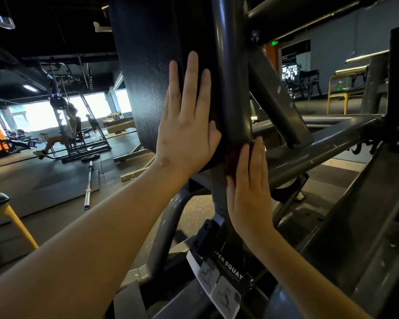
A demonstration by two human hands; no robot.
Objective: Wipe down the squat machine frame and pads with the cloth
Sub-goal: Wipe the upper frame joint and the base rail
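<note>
Squat machine frame, a dark grey painted steel tube (230, 77), rises straight above my right hand (249, 189) in the head view, with slanted braces and long rails of the same round tube running off to that hand's right. My right fingers lie straight and together, pressing a dark reddish cloth (233, 157) flat against the upright. Only a crumpled patch of the soft fabric shows past my fingertips, just under the tube's rounded lower end.

My left hand (184, 127) is spread flat, fingers apart, palm resting on the edge of the tall black pad (145, 77). The pad's vinyl skin is pebbled and faintly glossy, and its bottom corner curves in beneath my left palm.

I judge the wiping to be mid-way at most. The cloth works one spot where pad and upright meet, and I see no damp streaks that would tell me which parts are finished. The braces, the rails and the broad face of the pad look left to do. Below my right wrist a black label (228, 268) reads "SQUAT".
</note>
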